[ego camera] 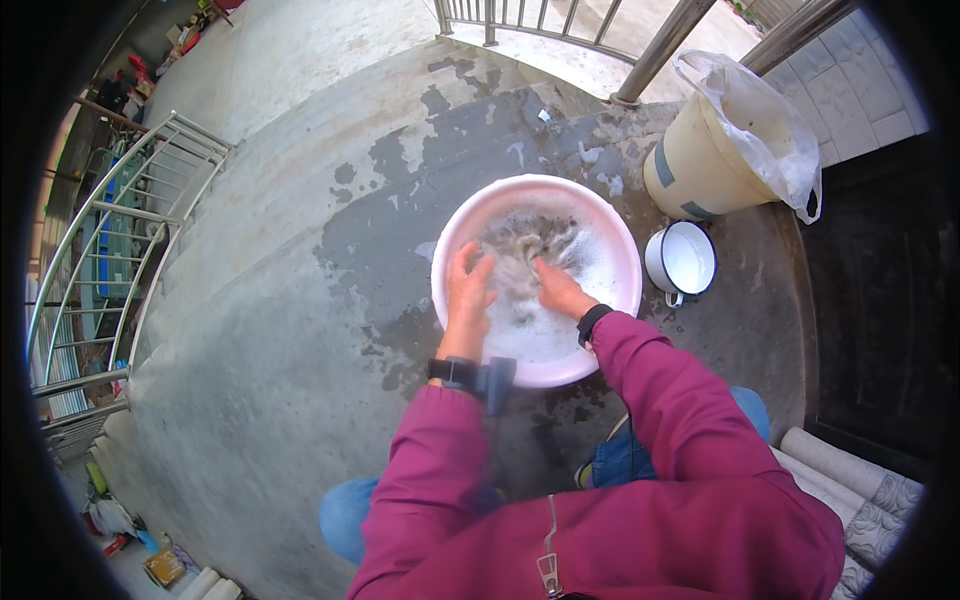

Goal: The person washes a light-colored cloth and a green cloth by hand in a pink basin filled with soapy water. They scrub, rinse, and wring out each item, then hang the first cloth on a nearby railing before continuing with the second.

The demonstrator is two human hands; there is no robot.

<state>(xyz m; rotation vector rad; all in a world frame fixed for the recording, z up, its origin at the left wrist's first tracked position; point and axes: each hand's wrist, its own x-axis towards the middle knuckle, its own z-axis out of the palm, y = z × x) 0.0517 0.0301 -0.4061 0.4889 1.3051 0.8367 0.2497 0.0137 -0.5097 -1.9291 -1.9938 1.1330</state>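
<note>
A round pink plastic basin (634,277) stands on wet concrete before me, holding sudsy water and a soaked grey-brown material (534,229), perhaps cloth; its exact kind is unclear. My left hand (469,289) is over the basin's left side, its fingers apart and nothing gripped. On the right, my right hand (561,289) reaches into the basin and touches or nearly touches the wet material; whether its fingers close on it is hidden by foam and blur. A white enamel mug (686,259) with a dark rim stands just right of the basin and contains something white.
Behind the mug stands a cream plastic bucket (701,161) with a clear plastic bag over its rim. Metal railings (570,41) run at the top and far left. Broad concrete steps (300,157) lie beyond the basin. A dark door (877,300) and rolled patterned sheets (840,469) are at right.
</note>
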